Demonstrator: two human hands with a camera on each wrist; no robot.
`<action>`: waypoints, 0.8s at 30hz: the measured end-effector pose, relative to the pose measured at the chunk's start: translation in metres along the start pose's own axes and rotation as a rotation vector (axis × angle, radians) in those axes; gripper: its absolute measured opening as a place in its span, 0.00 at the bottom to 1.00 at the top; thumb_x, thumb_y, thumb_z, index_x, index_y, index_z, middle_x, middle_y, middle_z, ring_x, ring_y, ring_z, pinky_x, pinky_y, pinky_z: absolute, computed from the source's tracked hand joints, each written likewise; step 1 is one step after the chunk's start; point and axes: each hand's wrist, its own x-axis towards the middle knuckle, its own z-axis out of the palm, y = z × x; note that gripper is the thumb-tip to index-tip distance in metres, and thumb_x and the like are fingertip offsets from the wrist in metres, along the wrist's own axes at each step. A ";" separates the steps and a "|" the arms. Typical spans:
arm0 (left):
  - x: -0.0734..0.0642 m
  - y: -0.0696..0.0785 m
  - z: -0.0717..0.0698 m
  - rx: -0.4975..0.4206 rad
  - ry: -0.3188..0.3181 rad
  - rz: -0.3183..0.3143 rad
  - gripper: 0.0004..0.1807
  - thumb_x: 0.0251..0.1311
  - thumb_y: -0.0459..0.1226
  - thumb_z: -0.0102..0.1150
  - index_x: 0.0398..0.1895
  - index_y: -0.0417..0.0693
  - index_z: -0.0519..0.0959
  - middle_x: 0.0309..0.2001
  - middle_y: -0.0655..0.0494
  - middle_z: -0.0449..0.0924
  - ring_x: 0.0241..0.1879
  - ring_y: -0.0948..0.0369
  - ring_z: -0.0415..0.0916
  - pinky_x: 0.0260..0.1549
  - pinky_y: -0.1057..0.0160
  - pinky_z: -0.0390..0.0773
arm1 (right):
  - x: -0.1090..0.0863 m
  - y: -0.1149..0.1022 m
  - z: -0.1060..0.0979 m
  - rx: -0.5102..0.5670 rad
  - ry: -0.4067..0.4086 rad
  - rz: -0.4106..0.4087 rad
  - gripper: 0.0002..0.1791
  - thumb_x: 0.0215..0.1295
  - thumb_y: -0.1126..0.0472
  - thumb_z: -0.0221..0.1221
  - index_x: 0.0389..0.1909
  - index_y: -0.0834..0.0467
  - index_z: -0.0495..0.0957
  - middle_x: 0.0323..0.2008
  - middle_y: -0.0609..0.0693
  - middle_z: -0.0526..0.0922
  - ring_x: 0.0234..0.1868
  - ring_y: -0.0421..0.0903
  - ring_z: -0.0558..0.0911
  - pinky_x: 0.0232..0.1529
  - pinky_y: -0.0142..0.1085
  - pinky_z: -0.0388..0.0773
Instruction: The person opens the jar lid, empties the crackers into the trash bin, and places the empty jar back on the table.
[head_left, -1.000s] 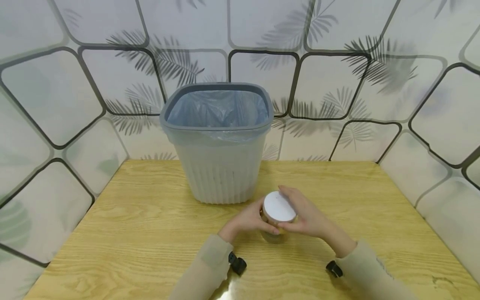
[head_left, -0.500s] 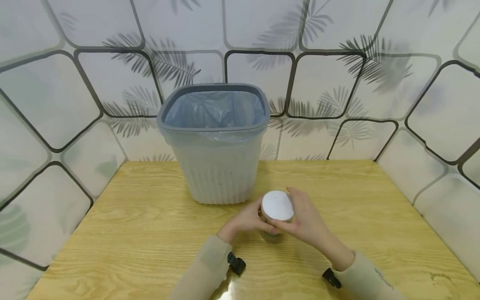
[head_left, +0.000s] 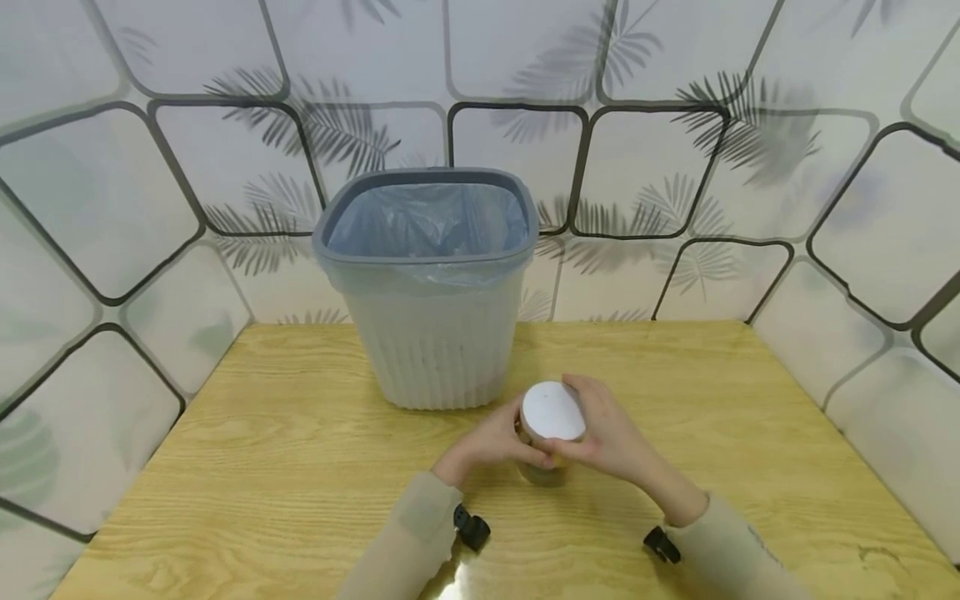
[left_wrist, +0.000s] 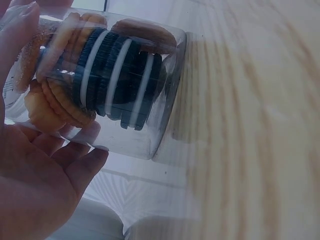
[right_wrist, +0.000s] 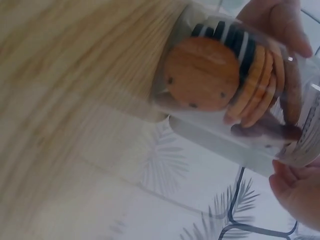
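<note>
A clear jar point(left_wrist: 170, 105) with a white lid point(head_left: 553, 411) stands upright on the table. Through its wall I see dark sandwich cookies point(left_wrist: 112, 75) with white filling and several orange-brown biscuits point(right_wrist: 202, 75). My left hand point(head_left: 491, 435) curls round the jar's body from the left, its thumb across the near side. From the right, my right hand point(head_left: 611, 433) grips the lid's edge between thumb and fingers. Part of the jar's body is hidden beneath the lid and both hands in the head view.
A pale bin point(head_left: 435, 333) with a grey rim and a bluish plastic liner point(head_left: 427, 221) stands just behind the jar, to its left. The wooden table point(head_left: 277, 450) runs back to walls patterned with leaves and dark outlines point(head_left: 517, 167).
My right thumb has slid left along the lid's near edge. Half a second ago the right fingers stood farther off the lid's far side; they now lie against it. The left hand keeps its hold.
</note>
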 end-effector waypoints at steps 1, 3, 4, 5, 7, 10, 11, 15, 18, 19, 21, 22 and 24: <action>0.000 0.000 0.000 0.006 0.000 0.003 0.46 0.39 0.36 0.71 0.64 0.52 0.56 0.55 0.60 0.65 0.53 0.62 0.62 0.51 0.59 0.61 | 0.001 0.002 -0.001 0.016 -0.012 -0.015 0.45 0.40 0.50 0.69 0.54 0.73 0.60 0.50 0.67 0.67 0.50 0.59 0.67 0.41 0.49 0.72; 0.000 0.000 -0.001 0.009 -0.005 0.001 0.47 0.39 0.36 0.71 0.64 0.53 0.55 0.55 0.61 0.64 0.53 0.62 0.62 0.51 0.59 0.61 | 0.002 0.006 -0.003 0.053 -0.038 -0.043 0.45 0.40 0.52 0.69 0.55 0.72 0.60 0.51 0.66 0.66 0.50 0.59 0.68 0.41 0.48 0.72; 0.000 0.000 -0.001 0.010 -0.007 0.000 0.47 0.39 0.36 0.71 0.64 0.53 0.55 0.55 0.61 0.64 0.53 0.62 0.62 0.51 0.59 0.60 | 0.003 0.008 -0.004 0.070 -0.051 -0.055 0.45 0.40 0.53 0.69 0.55 0.72 0.60 0.51 0.66 0.66 0.50 0.58 0.68 0.41 0.48 0.72; 0.000 0.000 -0.001 0.008 -0.009 0.000 0.47 0.40 0.36 0.71 0.64 0.53 0.55 0.55 0.61 0.64 0.53 0.62 0.62 0.51 0.59 0.60 | 0.003 0.010 -0.005 0.089 -0.064 -0.067 0.44 0.41 0.54 0.69 0.56 0.72 0.59 0.51 0.66 0.65 0.50 0.58 0.68 0.42 0.48 0.72; 0.000 0.000 -0.001 0.004 -0.013 0.002 0.47 0.40 0.37 0.70 0.64 0.53 0.55 0.55 0.61 0.64 0.53 0.63 0.62 0.51 0.59 0.61 | 0.004 0.013 -0.006 0.121 -0.091 -0.091 0.44 0.41 0.56 0.69 0.56 0.72 0.59 0.52 0.66 0.65 0.50 0.57 0.68 0.42 0.48 0.71; 0.000 0.000 -0.001 0.001 -0.012 0.008 0.46 0.40 0.36 0.70 0.64 0.53 0.55 0.55 0.61 0.64 0.53 0.63 0.62 0.51 0.59 0.61 | 0.005 0.017 -0.009 0.158 -0.122 -0.118 0.44 0.42 0.57 0.68 0.57 0.71 0.58 0.53 0.65 0.64 0.51 0.56 0.67 0.43 0.48 0.71; 0.000 0.000 -0.001 0.003 -0.011 0.012 0.46 0.40 0.36 0.70 0.64 0.53 0.55 0.55 0.61 0.64 0.53 0.63 0.62 0.51 0.60 0.61 | 0.005 0.018 -0.009 0.171 -0.132 -0.124 0.44 0.42 0.57 0.68 0.58 0.70 0.57 0.53 0.64 0.64 0.51 0.56 0.67 0.44 0.48 0.71; 0.000 0.002 -0.001 0.003 -0.010 0.016 0.47 0.39 0.36 0.71 0.64 0.53 0.55 0.56 0.61 0.64 0.53 0.63 0.62 0.51 0.60 0.61 | 0.006 0.022 -0.010 0.204 -0.159 -0.147 0.43 0.44 0.58 0.67 0.59 0.69 0.56 0.55 0.63 0.63 0.53 0.55 0.66 0.45 0.48 0.70; 0.000 0.003 -0.001 -0.004 -0.013 0.019 0.47 0.40 0.35 0.70 0.64 0.53 0.54 0.56 0.60 0.64 0.53 0.63 0.62 0.51 0.61 0.61 | 0.007 0.024 -0.010 0.215 -0.165 -0.161 0.43 0.45 0.59 0.66 0.60 0.69 0.55 0.56 0.62 0.63 0.53 0.55 0.66 0.46 0.48 0.69; 0.000 0.003 -0.002 -0.007 -0.015 0.021 0.47 0.40 0.35 0.70 0.64 0.53 0.54 0.56 0.60 0.64 0.53 0.63 0.62 0.51 0.61 0.61 | 0.007 0.024 -0.010 0.215 -0.164 -0.163 0.43 0.45 0.59 0.66 0.60 0.69 0.55 0.56 0.62 0.63 0.53 0.55 0.66 0.46 0.48 0.69; 0.000 0.004 -0.002 -0.011 -0.018 0.022 0.47 0.40 0.35 0.70 0.64 0.53 0.55 0.56 0.60 0.64 0.53 0.63 0.62 0.51 0.60 0.61 | 0.006 0.023 -0.010 0.209 -0.160 -0.153 0.44 0.45 0.58 0.66 0.60 0.69 0.55 0.56 0.63 0.63 0.53 0.56 0.66 0.47 0.49 0.68; 0.000 0.004 -0.002 -0.012 -0.018 0.019 0.47 0.40 0.35 0.70 0.64 0.53 0.55 0.56 0.61 0.64 0.53 0.63 0.62 0.51 0.60 0.61 | 0.006 0.022 -0.011 0.197 -0.156 -0.142 0.44 0.45 0.58 0.66 0.60 0.70 0.55 0.56 0.64 0.63 0.54 0.56 0.65 0.47 0.50 0.68; 0.000 0.003 -0.002 -0.015 -0.017 0.009 0.46 0.40 0.35 0.70 0.64 0.53 0.55 0.56 0.61 0.64 0.53 0.63 0.62 0.51 0.60 0.61 | 0.004 0.019 -0.011 0.169 -0.153 -0.108 0.45 0.45 0.56 0.66 0.60 0.71 0.54 0.56 0.65 0.62 0.55 0.58 0.64 0.48 0.51 0.66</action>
